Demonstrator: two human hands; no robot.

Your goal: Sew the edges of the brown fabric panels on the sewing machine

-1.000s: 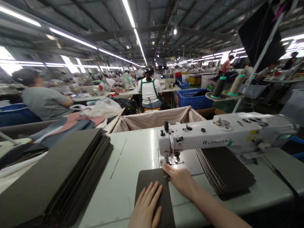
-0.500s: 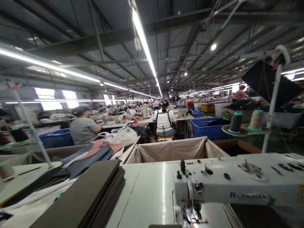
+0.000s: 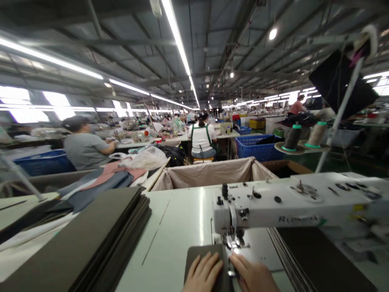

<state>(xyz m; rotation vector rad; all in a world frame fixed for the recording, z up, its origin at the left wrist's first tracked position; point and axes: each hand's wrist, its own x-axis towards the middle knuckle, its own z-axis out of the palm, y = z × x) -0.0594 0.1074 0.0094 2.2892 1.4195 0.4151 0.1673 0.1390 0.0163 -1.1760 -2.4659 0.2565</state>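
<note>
A dark olive-grey fabric piece [image 3: 223, 259] with rounded corners lies flat on the sewing table, its far edge just left of the presser foot [image 3: 232, 243]. On top of it rests my left hand [image 3: 204, 272], fingers stretched and slightly spread. My right hand [image 3: 253, 275] is at the piece's right side, fingers extended toward the presser foot beside a small metal part [image 3: 231, 272]; its thumb is hidden. The white sewing machine [image 3: 273, 207] stands over the table's right half. The lower frame edge cuts off both hands.
To the left is a tall stack of olive-grey panels [image 3: 82, 235]; another dark stack [image 3: 322, 259] lies under the machine arm. Thread cones [image 3: 292, 138] stand at right. Beyond the table is a cloth-lined bin [image 3: 206, 174]. Two people sit ahead, among others farther away.
The view has tilted down and shifted right. Both hands and most of the fabric piece now show; before, only its edge and a fingertip appeared by the presser foot.
</note>
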